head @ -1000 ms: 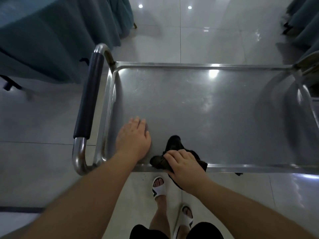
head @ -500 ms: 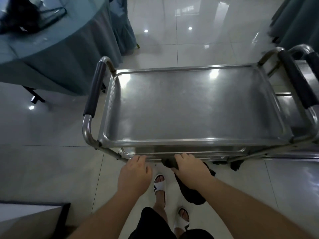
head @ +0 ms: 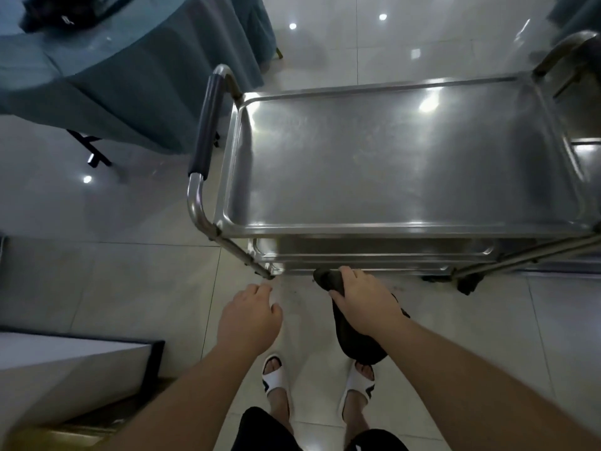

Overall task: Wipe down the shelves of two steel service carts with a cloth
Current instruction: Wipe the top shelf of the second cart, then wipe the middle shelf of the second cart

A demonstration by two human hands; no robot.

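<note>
The right hand (head: 366,299) has its grip closed round a dark cloth (head: 353,333), which hangs bunched below the palm at about 6 o'clock of the steel service cart (head: 400,229), just in front of its lowest tier and not touching any shelf. The left hand (head: 250,315) hangs loose-fingered with nothing in it, near the cart's 7 o'clock corner. The top shelf (head: 390,157) holds nothing and shines fairly evenly, so it may already be wiped, though the picture cannot prove it; faint specks show near its centre. Two lower shelves (head: 374,252) show only as thin edges, their contents hidden, and probably remain to be done. A second cart (head: 582,131) peeks in at 3 o'clock, seemingly untouched. My guess is the task is under halfway
</note>
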